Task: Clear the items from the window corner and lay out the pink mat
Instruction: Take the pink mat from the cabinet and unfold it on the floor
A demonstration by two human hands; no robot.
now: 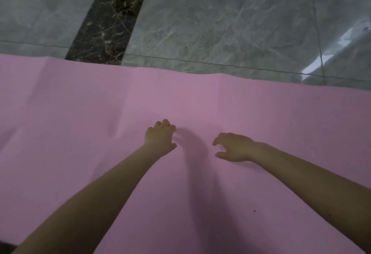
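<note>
The pink mat (80,113) lies spread over the floor and fills the lower two thirds of the head view. Its far edge is slightly wavy, and faint creases run across its left part. My left hand (160,136) rests on the mat near the middle, palm down, fingers loosely bent, holding nothing. My right hand (235,147) hovers at or just above the mat a little to the right, its fingers loosely curled and apart, holding nothing. Both bare forearms reach in from the bottom corners.
Beyond the mat's far edge lies glossy grey marble floor tile (220,23) with a dark veined strip (112,19) running diagonally at the upper left. A bright light reflection (325,55) shows on the tile at the right.
</note>
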